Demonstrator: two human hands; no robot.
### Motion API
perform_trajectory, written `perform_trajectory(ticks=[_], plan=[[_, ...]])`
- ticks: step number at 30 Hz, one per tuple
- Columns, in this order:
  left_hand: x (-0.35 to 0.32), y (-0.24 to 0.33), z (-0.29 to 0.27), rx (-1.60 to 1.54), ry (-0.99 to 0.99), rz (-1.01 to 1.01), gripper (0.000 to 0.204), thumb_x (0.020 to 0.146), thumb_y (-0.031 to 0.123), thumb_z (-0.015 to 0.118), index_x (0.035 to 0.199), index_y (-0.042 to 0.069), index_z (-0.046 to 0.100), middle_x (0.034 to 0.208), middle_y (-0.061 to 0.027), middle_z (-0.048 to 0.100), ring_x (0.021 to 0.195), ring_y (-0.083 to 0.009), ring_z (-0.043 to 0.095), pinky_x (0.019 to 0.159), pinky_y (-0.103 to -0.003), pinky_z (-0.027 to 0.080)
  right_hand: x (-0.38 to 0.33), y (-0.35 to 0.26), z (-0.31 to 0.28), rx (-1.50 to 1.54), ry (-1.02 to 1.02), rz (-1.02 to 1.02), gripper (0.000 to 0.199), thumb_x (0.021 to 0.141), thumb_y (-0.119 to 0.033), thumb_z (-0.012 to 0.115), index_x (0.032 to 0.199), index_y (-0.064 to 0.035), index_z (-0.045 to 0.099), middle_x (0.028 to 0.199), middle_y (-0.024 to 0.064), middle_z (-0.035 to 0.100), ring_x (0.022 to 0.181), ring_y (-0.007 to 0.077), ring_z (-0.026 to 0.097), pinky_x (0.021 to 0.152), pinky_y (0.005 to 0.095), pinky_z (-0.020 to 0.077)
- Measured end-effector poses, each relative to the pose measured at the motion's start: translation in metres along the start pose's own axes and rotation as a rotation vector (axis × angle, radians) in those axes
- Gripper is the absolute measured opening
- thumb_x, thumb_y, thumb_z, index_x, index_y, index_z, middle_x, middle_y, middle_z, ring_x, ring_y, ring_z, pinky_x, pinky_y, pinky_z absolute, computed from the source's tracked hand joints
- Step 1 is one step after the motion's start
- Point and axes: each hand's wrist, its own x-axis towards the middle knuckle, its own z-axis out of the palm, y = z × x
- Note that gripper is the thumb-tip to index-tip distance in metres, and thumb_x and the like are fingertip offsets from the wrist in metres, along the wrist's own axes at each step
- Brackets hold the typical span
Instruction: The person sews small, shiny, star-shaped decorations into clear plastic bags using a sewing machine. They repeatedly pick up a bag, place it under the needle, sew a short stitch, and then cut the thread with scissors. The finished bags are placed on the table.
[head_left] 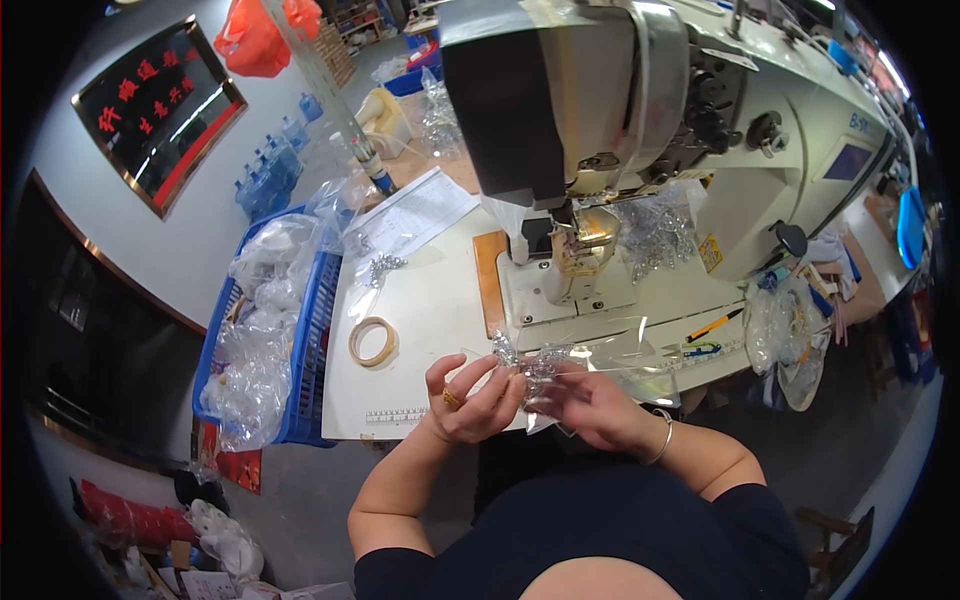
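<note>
My left hand (474,402), with a ring on one finger, pinches a clear plastic piece with silver sparkling ornaments (505,349) at the table's front edge. Beside it, my right hand (598,412) has its fingers closed on the same piece, where more silver ornaments (545,362) show. Clear film (615,358) spreads out to the right of the fingers; exactly where it joins is hard to make out. Just beyond the hands stands a sewing machine (590,90), its post and needle area (582,245) above the white table (425,320).
A tape roll (373,342), small silver ornaments (382,268) and papers (415,215) lie on the left. A blue crate (312,370) of plastic bags adjoins the table. Silver pieces (655,235) are heaped behind the needle. An orange pen (714,325) and thread snips (702,350) lie right.
</note>
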Motion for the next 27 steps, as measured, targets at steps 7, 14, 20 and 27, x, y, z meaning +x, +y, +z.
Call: perform_trajectory(ticks=[7, 14, 20, 27], plan=[[-0.011, 0.035, 0.007, 0.128, 0.016, -0.259, 0.022, 0.074, 0.015, 0.068, 0.095, 0.021, 0.063, 0.103, -0.0002, 0.053, 0.101, -0.0226, 0.050, 0.092, -0.049, 0.033, 0.009, 0.011, -0.012, -0.226, 0.244, -0.160, 0.021, 0.090, -0.011, 0.056, 0.107, 0.0000, 0.061, 0.096, 0.0041, 0.062, 0.085, 0.0085, 0.057, 0.077, 0.0241, 0.0465], [-0.022, 0.087, 0.030, -1.639, 0.231, -1.272, 0.083, 0.082, 0.036, 0.065, 0.141, 0.000, 0.018, 0.141, -0.0128, 0.032, 0.130, -0.0246, 0.033, 0.107, -0.040, 0.026, 0.017, -0.011, -0.017, -0.501, 0.123, -0.154, 0.021, 0.090, -0.012, 0.057, 0.107, -0.0001, 0.061, 0.092, 0.0035, 0.064, 0.082, 0.0089, 0.058, 0.075, 0.0239, 0.0466], [0.016, 0.064, 0.040, -1.961, 0.607, -1.541, 0.044, 0.094, 0.011, 0.043, 0.137, 0.004, 0.031, 0.141, -0.0140, 0.033, 0.127, -0.0232, 0.038, 0.107, -0.038, 0.030, 0.027, -0.014, -0.028, -0.609, 0.306, -0.130, 0.032, 0.082, -0.016, 0.067, 0.108, 0.0013, 0.056, 0.089, 0.0037, 0.061, 0.079, 0.0102, 0.056, 0.072, 0.0247, 0.0468], [0.011, 0.068, 0.049, -1.986, 0.650, -1.539, 0.043, 0.096, 0.005, 0.038, 0.137, 0.010, 0.030, 0.140, -0.0116, 0.035, 0.125, -0.0221, 0.040, 0.105, -0.037, 0.034, 0.013, -0.022, -0.032, -1.480, 0.605, -0.959, 0.055, 0.071, -0.011, 0.072, 0.119, -0.0040, 0.048, 0.109, 0.0105, 0.049, 0.106, 0.0280, 0.044, 0.090, 0.0371, 0.0387]])
